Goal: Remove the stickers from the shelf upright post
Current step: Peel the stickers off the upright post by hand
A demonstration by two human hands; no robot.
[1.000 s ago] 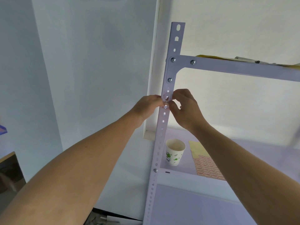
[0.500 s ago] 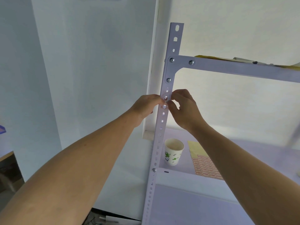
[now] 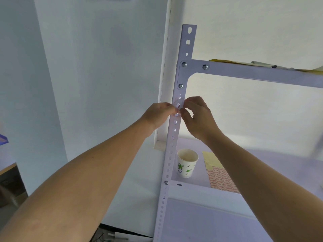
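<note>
Since half a second ago almost nothing has moved: both hands stay at the same hole of the shelf upright post, just below the lowest bracket bolt.

Head view:
- The post stands upright at the frame's centre, bolted to the upper crossbeam.
- A faint pinkish sticker lies on the post's face between the two hands.
- Left hand: fingers bunched and curled against the post's left edge, pinching it as a brace.
- Right hand: thumb and forefinger curled in a pinch at the sticker from the right edge. Whether a corner is already lifted is too small to tell.
- On the lower shelf, behind the post, stand a paper cup and, just beside it, a sticker sheet.

Step in hand, as judged: starting the peel of this one sticker.

The next move calls for a nail under one corner, then a slow pull along the post's face with the left hand holding the post steady. A thin label is likely to tear across the hole if pulled fast.
</note>
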